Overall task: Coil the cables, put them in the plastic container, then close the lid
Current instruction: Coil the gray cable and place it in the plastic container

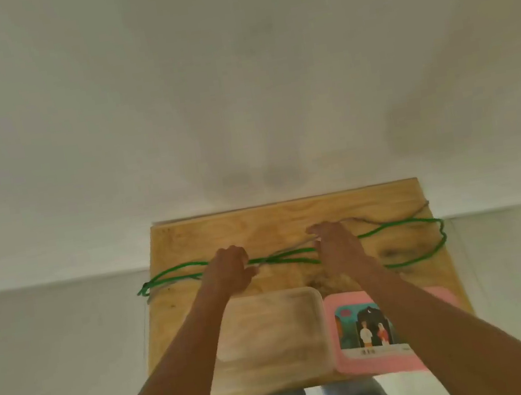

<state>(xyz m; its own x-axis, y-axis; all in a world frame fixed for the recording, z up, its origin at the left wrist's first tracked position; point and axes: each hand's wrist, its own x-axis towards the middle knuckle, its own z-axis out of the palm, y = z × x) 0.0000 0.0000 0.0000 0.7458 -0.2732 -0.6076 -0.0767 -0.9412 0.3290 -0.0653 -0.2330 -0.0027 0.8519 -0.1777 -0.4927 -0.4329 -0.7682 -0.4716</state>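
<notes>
Left hand (231, 270): clenched on the green cable (175, 271).
Right hand (338, 245): fingers curled over that cable; grip unclear.
Container (272, 339): open on worktop (256, 221).

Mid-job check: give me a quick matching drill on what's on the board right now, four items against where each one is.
Items:
1. green cable
2. clear container
3. pink lid
4. left hand

Places:
A. near edge of the board, right of centre, partly under the right forearm
B. stretched across the board, looping past both side edges
C. closed around the cables left of centre
D. near edge, centre, open and with no cable in it

Pairs: 1-B, 2-D, 3-A, 4-C
</notes>
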